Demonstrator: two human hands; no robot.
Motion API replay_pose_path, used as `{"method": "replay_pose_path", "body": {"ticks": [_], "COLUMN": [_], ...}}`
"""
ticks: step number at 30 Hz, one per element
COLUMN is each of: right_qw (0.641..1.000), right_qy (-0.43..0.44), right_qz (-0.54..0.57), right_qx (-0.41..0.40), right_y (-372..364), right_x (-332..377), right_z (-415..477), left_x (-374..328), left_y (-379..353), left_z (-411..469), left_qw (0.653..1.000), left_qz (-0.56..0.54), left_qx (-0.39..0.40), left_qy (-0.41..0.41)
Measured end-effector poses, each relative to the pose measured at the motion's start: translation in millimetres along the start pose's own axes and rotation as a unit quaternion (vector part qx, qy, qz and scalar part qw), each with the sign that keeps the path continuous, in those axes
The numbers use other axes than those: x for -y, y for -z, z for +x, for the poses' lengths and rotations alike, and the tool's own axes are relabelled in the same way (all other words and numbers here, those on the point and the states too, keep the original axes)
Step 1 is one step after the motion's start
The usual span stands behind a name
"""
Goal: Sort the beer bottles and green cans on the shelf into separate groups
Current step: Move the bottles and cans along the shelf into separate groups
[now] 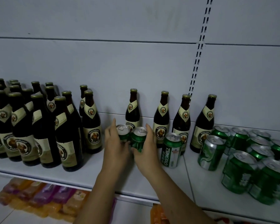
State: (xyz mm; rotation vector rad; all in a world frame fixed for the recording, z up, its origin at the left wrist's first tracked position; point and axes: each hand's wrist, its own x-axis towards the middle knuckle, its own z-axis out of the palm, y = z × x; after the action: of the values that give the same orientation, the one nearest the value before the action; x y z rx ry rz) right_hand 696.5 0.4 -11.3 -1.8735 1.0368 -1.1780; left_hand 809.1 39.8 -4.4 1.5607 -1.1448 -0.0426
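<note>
Head view: on the white shelf (pixel 90 172), the left hand (pixel 115 144) grips the first green can (pixel 123 132) between thumb and fingers. The right hand (pixel 148 147) grips the second green can (pixel 139 138) in the same way, close beside the first. Both cans stand upright at mid-shelf, just in front of a lone Franziskaner bottle (pixel 133 110). A Tsingtao can (pixel 171 151) stands just right of the right hand, before three more bottles (pixel 162 120) spaced along the back panel (pixel 136 62). A dense bottle cluster (pixel 38 126) fills the left end, and a can group (pixel 249 162) sits at the right end. Orange and purple packets (pixel 38 196) lie on the level below.
</note>
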Motion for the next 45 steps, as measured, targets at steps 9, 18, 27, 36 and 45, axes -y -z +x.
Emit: {"method": "replay_pose_path", "body": {"ticks": [9, 18, 27, 36, 45], "right_qw": [0.993, 0.986, 0.958, 0.939, 0.959], "right_qy": [0.057, 0.026, -0.008, -0.054, -0.072], "right_qz": [0.096, 0.016, -0.052, -0.076, -0.022], "right_qx": [-0.027, -0.162, -0.283, -0.33, -0.274], "right_y": [91, 257, 407, 557, 597], "right_x": [65, 48, -8, -54, -89], "right_z": [-71, -148, -245, -331, -297], "left_x": [-71, -155, -268, -379, -404], "left_y": [58, -6, -124, -232, -274], "left_z": [-58, -108, -201, -319, -310], "left_qw": [0.985, 0.923, 0.891, 0.877, 0.913], "left_qz": [-0.172, -0.338, -0.326, -0.312, -0.267], "left_qx": [-0.018, 0.182, 0.314, 0.362, 0.306], "left_qy": [-0.024, -0.007, -0.024, -0.041, -0.037]}}
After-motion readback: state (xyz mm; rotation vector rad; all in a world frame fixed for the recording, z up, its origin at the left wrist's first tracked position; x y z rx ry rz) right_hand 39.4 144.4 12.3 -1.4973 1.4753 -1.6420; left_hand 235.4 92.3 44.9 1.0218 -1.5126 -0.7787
